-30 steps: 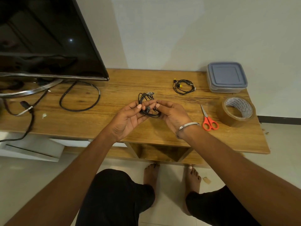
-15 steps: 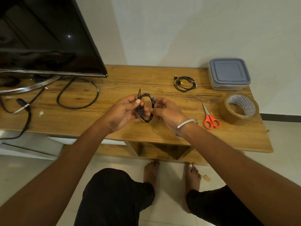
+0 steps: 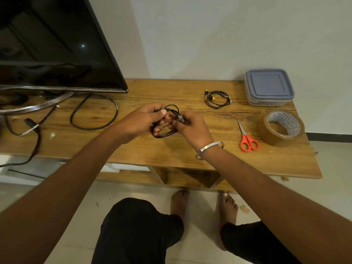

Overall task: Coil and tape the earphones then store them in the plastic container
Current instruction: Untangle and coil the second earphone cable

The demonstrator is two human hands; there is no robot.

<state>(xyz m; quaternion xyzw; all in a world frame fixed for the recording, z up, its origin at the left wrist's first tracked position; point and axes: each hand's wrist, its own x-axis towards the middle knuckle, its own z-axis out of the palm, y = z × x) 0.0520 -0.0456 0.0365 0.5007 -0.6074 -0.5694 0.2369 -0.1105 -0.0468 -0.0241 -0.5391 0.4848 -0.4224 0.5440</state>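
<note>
Your left hand (image 3: 141,121) grips the black earphones (image 3: 165,126), wound into a small coil held just above the table (image 3: 171,155), thumb clamped over the loops, while your right hand (image 3: 192,128) pinches the loose end against the bundle. Judged step: coiling, nearly finished, with no tape on yet. Next you need one hand to keep the loops pinned while the other reaches right for the tape roll (image 3: 282,127) and scissors (image 3: 247,138); the container (image 3: 269,86) sits lidded at the far right corner, near a second coiled pair (image 3: 217,99).
</note>
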